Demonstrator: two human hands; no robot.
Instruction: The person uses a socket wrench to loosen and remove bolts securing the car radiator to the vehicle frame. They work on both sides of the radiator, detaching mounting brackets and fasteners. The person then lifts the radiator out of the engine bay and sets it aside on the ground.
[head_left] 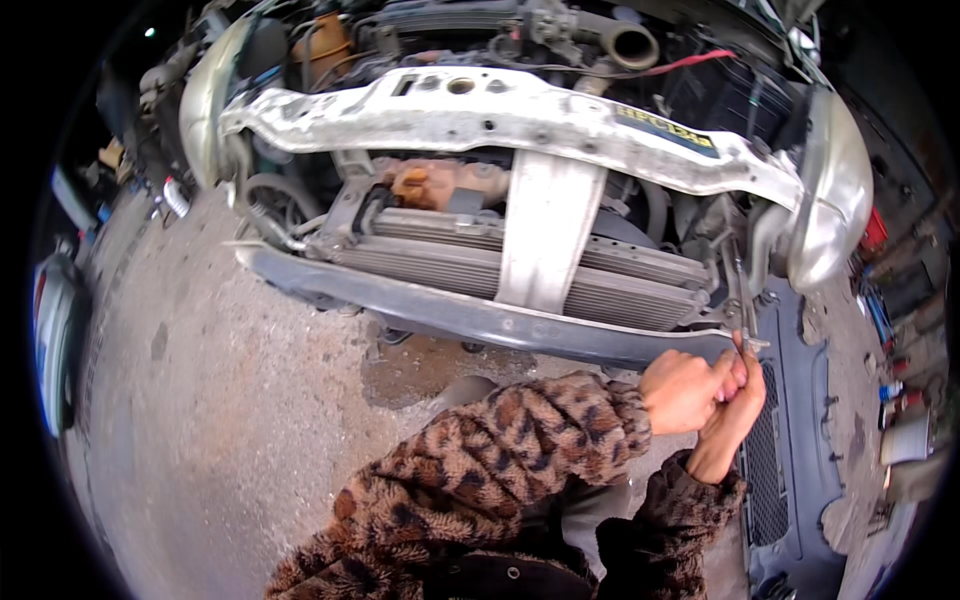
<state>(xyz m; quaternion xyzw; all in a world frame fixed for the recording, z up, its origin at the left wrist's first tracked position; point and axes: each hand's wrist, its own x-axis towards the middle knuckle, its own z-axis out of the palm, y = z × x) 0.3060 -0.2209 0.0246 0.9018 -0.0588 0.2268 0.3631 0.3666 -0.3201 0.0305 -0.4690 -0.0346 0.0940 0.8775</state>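
My left hand (683, 392) and my right hand (738, 405) meet at the right end of a car's dark lower crossbar (450, 312). Both are closed, fingers overlapping. A slim metal rod (743, 300) rises from the fingers of my right hand toward the bracketry beside the radiator (630, 285); its full shape is hard to make out. What the left fingers pinch is hidden. Above, a scuffed silver upper crossmember (440, 110) spans the car front, joined to the lower bar by a broad central upright (548, 230).
Headlights (835, 190) flank the open front. A removed dark bumper cover (805, 400) with mesh lies on the concrete floor (220, 400) to my right. Tools and a white bucket (905, 438) line the right edge. A red cable (690, 64) crosses the engine bay.
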